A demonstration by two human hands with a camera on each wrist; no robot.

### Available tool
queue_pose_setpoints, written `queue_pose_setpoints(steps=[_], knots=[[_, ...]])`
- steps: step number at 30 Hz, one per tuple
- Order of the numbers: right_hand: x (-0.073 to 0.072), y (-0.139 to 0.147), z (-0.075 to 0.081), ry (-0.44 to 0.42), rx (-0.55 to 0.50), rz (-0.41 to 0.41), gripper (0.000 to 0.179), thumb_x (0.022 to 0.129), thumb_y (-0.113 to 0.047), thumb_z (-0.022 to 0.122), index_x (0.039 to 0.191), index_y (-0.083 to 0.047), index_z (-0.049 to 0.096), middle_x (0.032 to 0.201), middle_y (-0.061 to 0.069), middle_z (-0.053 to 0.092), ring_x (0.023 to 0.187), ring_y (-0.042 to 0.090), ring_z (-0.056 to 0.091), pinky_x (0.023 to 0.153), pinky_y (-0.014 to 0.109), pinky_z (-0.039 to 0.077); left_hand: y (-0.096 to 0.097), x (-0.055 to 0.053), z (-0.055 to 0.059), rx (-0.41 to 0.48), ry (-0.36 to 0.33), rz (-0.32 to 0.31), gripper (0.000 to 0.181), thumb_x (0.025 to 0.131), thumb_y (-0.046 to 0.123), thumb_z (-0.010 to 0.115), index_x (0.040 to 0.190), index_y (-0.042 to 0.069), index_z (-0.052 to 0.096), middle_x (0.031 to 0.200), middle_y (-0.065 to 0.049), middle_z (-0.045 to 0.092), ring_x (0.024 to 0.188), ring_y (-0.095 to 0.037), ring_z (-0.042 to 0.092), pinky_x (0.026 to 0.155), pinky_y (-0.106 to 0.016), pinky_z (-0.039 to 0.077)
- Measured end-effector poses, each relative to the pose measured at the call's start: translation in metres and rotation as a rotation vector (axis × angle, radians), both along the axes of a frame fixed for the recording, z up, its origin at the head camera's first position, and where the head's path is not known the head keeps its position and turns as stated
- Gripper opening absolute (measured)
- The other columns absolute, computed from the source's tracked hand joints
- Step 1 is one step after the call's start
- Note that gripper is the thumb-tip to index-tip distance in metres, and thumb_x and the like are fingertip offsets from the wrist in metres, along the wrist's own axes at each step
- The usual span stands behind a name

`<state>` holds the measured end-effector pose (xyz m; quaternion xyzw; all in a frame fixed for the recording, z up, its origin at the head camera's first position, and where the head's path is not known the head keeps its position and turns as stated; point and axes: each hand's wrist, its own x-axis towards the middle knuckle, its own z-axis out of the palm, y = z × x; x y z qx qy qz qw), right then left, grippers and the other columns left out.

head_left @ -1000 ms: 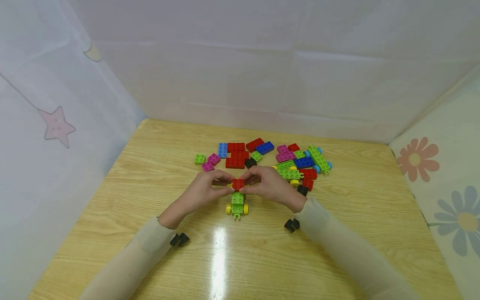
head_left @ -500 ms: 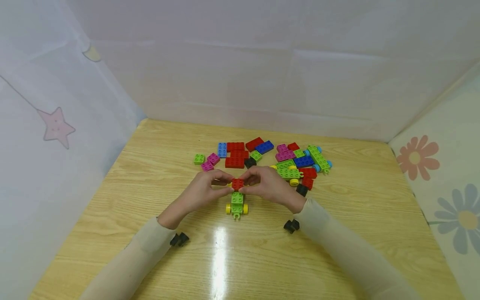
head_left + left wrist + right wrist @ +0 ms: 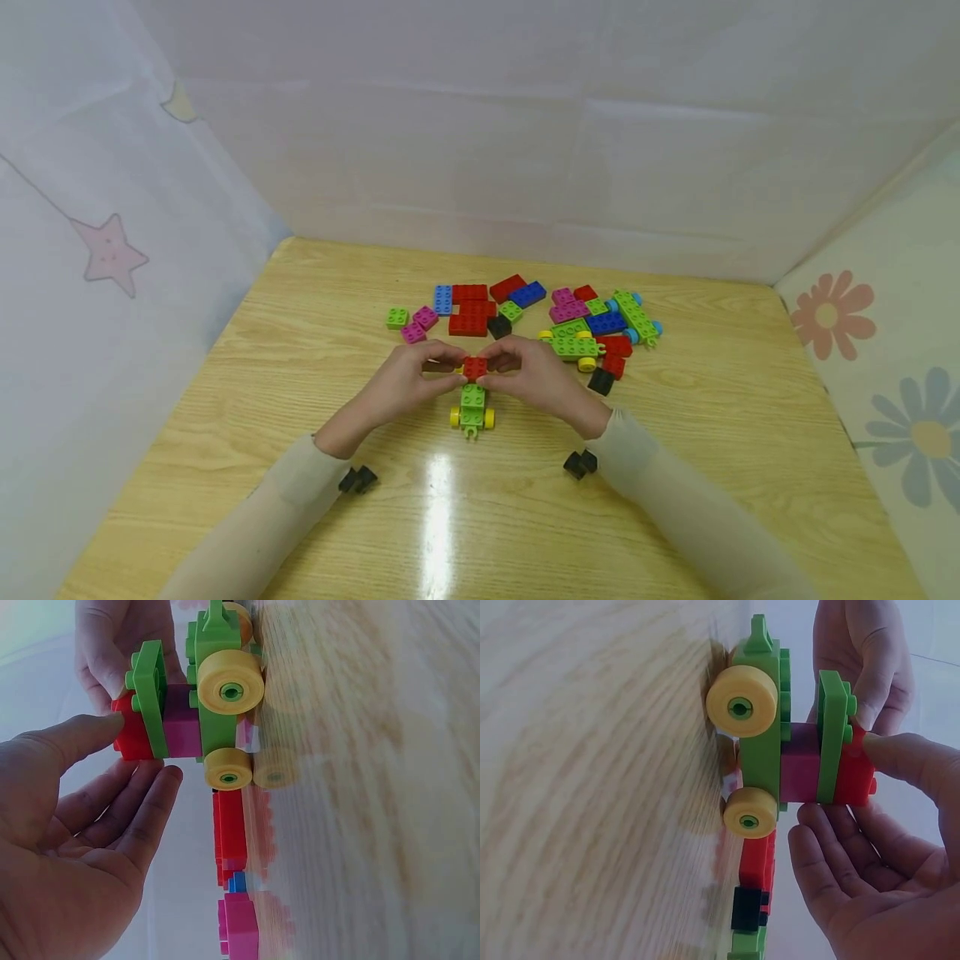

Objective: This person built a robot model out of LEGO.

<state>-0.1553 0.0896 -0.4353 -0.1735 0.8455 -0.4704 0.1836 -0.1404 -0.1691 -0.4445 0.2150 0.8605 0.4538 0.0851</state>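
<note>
A red brick (image 3: 475, 369) tops a small stack at the middle of the table. My left hand (image 3: 401, 379) pinches it from the left and my right hand (image 3: 542, 383) from the right. In the left wrist view, the red brick sits on a green plate (image 3: 152, 697), which overhangs a purple brick (image 3: 182, 724). Below is a green wheeled base (image 3: 761, 757) with yellow wheels (image 3: 742, 701), standing on the table. In both wrist views the thumbs press the red brick's side, and the other fingers lie at its far side.
Behind the hands lie several red bricks (image 3: 471, 320), a light blue brick (image 3: 443, 300) and pink bricks (image 3: 425, 317). Another green wheeled base (image 3: 573, 347) lies at the right, near a blue-wheeled one (image 3: 636, 317). A black brick (image 3: 601, 382) is beside the right wrist.
Both hands keep hold of the red brick on the stack. The right wrist and forearm have shifted slightly toward the person; the stack stands nearly as before.
</note>
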Motion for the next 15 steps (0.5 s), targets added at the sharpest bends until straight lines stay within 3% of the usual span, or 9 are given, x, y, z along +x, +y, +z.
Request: queue_pose_setpoints(steps=[15], knots=[[0.0042,0.0024,-0.0002,0.050,0.016,0.005,0.045,0.100,-0.035,0.087,0.140,-0.019,0.076,0.135,0.000,0.077,0.125,0.028,0.076,0.112,0.048,0.062,-0.0005,0.0008,0.0001,0.009,-0.007,-0.004,0.035,0.104,0.015,0.081,0.137,0.003,0.077,0.137,-0.015,0.078,0.127,-0.037,0.077,0.109,-0.056,0.064]])
